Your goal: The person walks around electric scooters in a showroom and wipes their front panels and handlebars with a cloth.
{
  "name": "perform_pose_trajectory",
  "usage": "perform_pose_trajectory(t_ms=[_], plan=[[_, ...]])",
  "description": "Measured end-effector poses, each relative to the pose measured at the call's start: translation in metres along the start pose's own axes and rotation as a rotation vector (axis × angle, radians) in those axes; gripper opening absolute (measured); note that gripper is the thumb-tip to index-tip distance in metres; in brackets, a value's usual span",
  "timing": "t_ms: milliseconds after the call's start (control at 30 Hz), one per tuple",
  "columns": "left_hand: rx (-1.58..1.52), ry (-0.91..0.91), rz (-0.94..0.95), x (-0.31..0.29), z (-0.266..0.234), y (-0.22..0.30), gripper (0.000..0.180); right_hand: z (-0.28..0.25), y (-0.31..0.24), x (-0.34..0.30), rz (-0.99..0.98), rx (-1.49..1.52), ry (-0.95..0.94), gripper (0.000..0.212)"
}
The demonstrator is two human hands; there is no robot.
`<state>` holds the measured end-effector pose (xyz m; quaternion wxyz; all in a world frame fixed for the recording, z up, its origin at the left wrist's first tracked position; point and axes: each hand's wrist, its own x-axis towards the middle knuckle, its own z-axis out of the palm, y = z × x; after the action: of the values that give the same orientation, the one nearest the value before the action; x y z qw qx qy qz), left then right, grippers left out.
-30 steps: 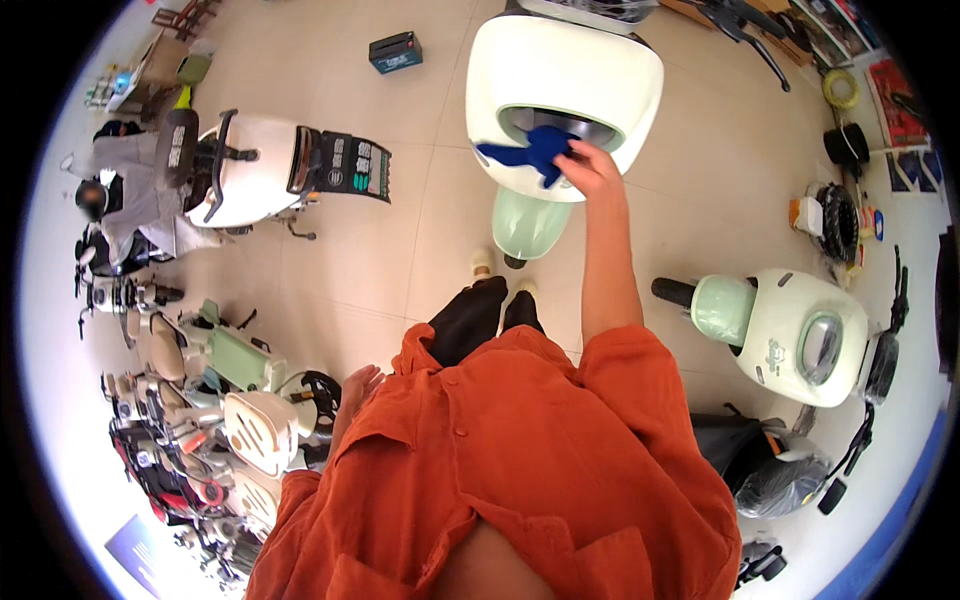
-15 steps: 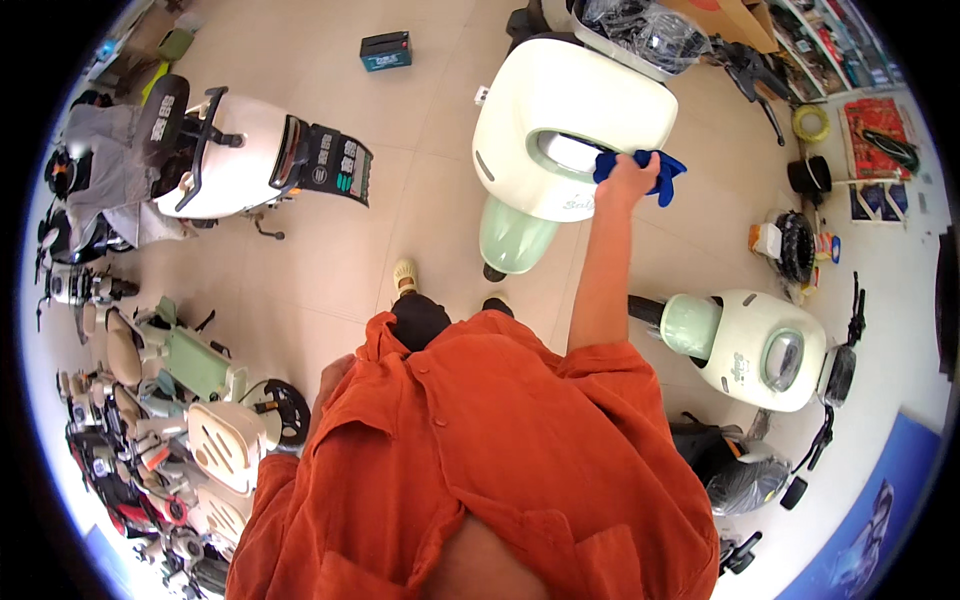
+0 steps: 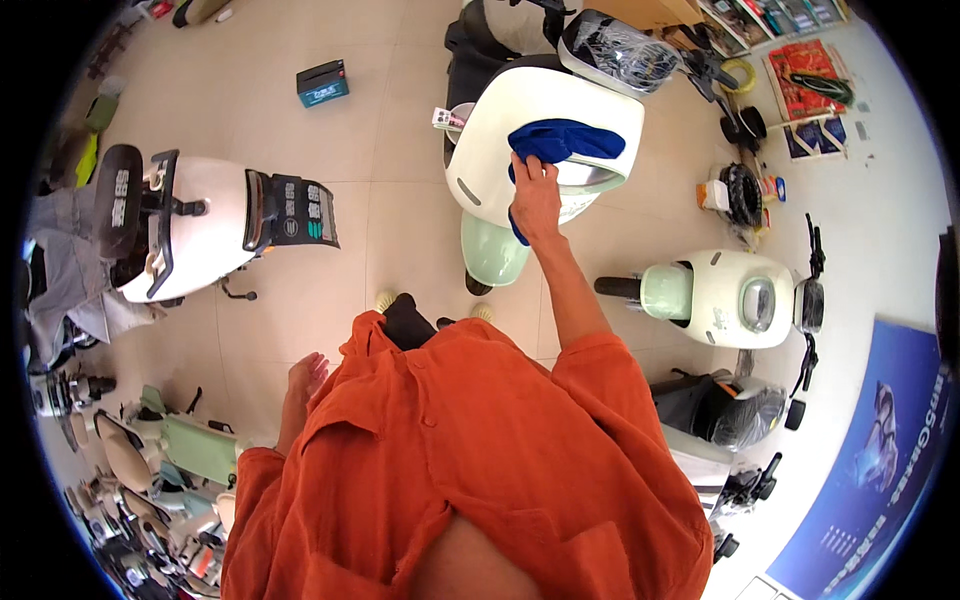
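My right hand (image 3: 537,203) grips a blue cloth (image 3: 565,138) against the cream front panel of a scooter (image 3: 480,150). The cloth spreads over the panel above the oval headlight (image 3: 588,175), and a strip of it hangs below my hand. Beneath the panel sits a pale green front mudguard (image 3: 492,250) over a dark wheel. My left hand (image 3: 308,374) hangs low at my left side, holding nothing, its fingers apart.
A white scooter (image 3: 205,215) stands to the left. At the right is a second cream-and-green scooter (image 3: 730,295). A dark battery box (image 3: 322,84) lies on the tiled floor. Plastic wrap covers the scooter's display (image 3: 620,55). Several more scooters crowd the lower left.
My right hand has moved from the headlight's right side to its left, and the bunched cloth now lies spread out. My left hand has come into clearer view; the whole scene has shifted.
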<state>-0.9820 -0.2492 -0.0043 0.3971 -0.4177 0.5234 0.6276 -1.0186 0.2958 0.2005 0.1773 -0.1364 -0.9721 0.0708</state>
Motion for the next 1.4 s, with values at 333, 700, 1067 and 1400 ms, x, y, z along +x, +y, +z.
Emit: perform_pose_trajectory(t_ms=[333,700,1067,1400], plan=[[-0.192,0.011,0.084,0.009,-0.026,0.016,0.045,-0.039,0.140,0.008,0.391,0.059,0.272,0.050],[0.106,-0.056,0.129,0.029,-0.010,-0.040,0.039,-0.047,0.090,0.032,0.156,-0.124,0.310,0.043],[0.330,-0.175,0.200,-0.001,0.095,0.028,0.039,-0.040,0.144,0.051,0.203,0.003,0.536,0.041],[0.281,-0.181,0.253,-0.011,0.093,0.003,0.039,-0.038,0.091,0.042,0.222,-0.032,0.391,0.039]])
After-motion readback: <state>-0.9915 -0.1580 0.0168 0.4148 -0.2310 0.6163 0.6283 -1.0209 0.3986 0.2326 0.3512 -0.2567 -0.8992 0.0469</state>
